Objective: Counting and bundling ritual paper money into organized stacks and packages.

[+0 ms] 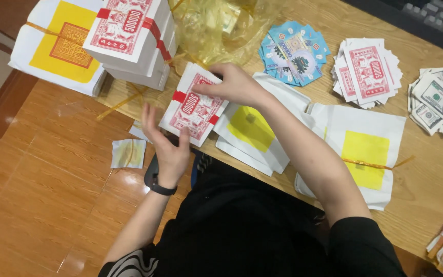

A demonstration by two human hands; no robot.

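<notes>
Head view: on the wooden desk (pixel 426 205), large bundled stacks (pixel 129 41) remain tied; fanned piles (pixel 367 72) already lie spread at your right. Your right hand (pixel 232 84) pinches the red-and-white note pack (pixel 193 107) at the desk's edge; your left hand (pixel 167 149), fingers spread, steadies its lower corner.

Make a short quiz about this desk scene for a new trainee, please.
1. True or false: the right hand touches the red-and-white bundle.
2. Which wrist wears the black band? A) left B) right
3. Fill in: the blue notes lie spread like a ____.

Key: 1 true. 2 A. 3 fan.
</notes>
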